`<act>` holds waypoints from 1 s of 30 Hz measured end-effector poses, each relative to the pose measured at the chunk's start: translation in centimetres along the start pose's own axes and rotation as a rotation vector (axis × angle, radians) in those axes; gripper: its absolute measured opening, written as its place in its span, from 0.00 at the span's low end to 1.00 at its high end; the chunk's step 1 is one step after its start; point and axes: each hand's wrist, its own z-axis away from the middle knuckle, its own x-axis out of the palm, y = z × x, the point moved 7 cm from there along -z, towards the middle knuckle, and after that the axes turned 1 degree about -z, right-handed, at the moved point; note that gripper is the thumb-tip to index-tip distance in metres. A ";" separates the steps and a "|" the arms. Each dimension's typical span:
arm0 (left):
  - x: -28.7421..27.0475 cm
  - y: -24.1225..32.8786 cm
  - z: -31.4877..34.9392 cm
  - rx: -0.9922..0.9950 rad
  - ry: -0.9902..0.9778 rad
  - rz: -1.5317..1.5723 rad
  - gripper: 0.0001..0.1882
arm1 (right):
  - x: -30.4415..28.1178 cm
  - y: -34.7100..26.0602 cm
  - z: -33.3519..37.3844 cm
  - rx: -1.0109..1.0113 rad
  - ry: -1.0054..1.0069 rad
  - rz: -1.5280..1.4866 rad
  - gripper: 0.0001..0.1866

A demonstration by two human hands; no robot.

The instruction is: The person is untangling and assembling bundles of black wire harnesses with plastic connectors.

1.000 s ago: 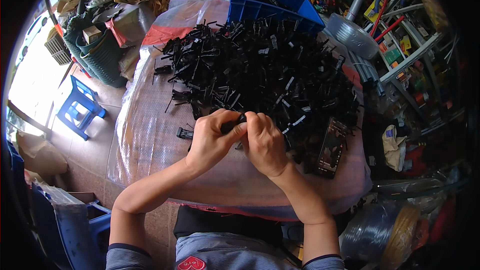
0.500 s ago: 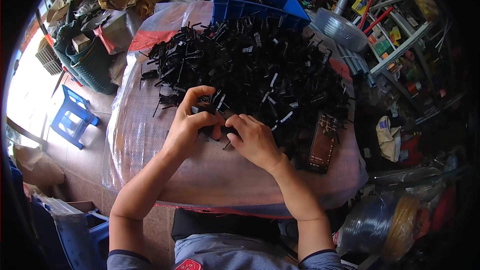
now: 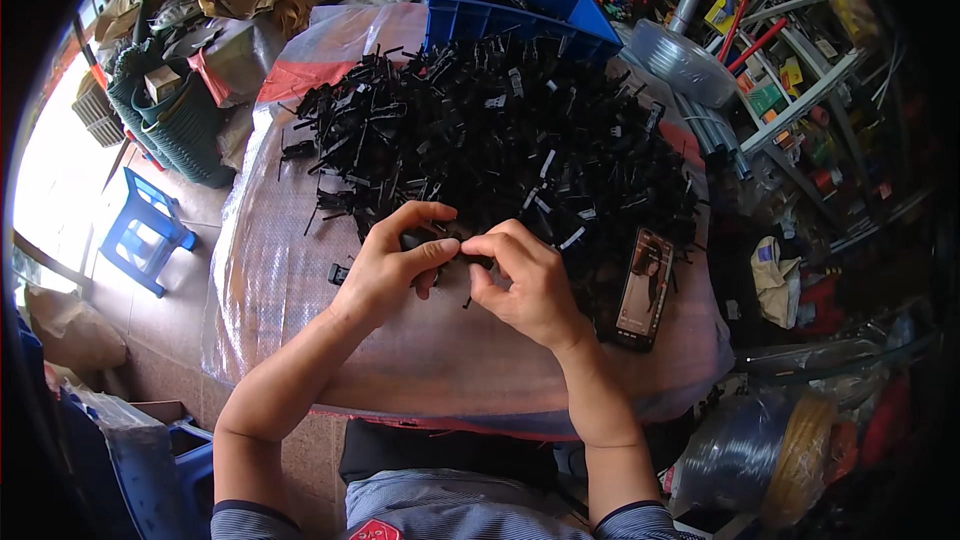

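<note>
Left hand (image 3: pixel 385 262) is closed around a small black plastic part (image 3: pixel 415 239) at the near edge of the pile of black plastic parts (image 3: pixel 470 130), thumb laid along it and forefinger arched above. That part lies inside the left grasp, so the left is the nearer hand; from the right hand (image 3: pixel 525 285) it sits leftward and slightly farther out. What shows of its long axis runs roughly crosswise, toward the right fingertips, though fingers cover much of it. Also at the pile's near edge, the right hand is curled, its forefinger tip touching or just beside the left thumb tip. Something dark shows between its thumb and forefinger, but whether it is gripped, or joined to the left hand's part, cannot be told. One loose black clip (image 3: pixel 339 274) lies off the pile's near left side, on the woven plastic sheet (image 3: pixel 450 365). Off the pile's near right side rests a smartphone (image 3: pixel 644 290), screen lit, and behind the pile stands a blue plastic bin (image 3: pixel 490 26).
</note>
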 end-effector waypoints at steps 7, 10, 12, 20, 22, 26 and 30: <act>-0.4 0.0 -0.1 0.087 0.000 0.092 0.10 | -1.0 3.2 0.8 0.333 0.348 -0.554 0.14; 0.1 -1.3 -0.1 0.009 -0.023 0.195 0.11 | -0.6 3.8 1.2 0.420 0.296 -0.620 0.12; 0.0 -2.9 -0.3 -0.108 -0.054 0.380 0.12 | -0.2 3.3 1.1 0.370 0.293 -0.537 0.12; 0.5 -2.6 0.2 -0.073 -0.030 0.297 0.10 | 0.5 1.4 0.0 0.212 0.037 -0.376 0.05; 0.4 -1.9 0.4 0.051 -0.006 0.179 0.10 | 2.1 3.2 0.6 0.569 0.003 -0.880 0.05; 0.9 1.1 1.5 0.384 0.027 -0.215 0.08 | 3.3 4.8 1.8 0.660 -0.145 -1.080 0.05; 1.1 1.1 1.1 0.319 0.029 -0.113 0.08 | 2.8 4.3 1.8 0.603 -0.098 -1.140 0.06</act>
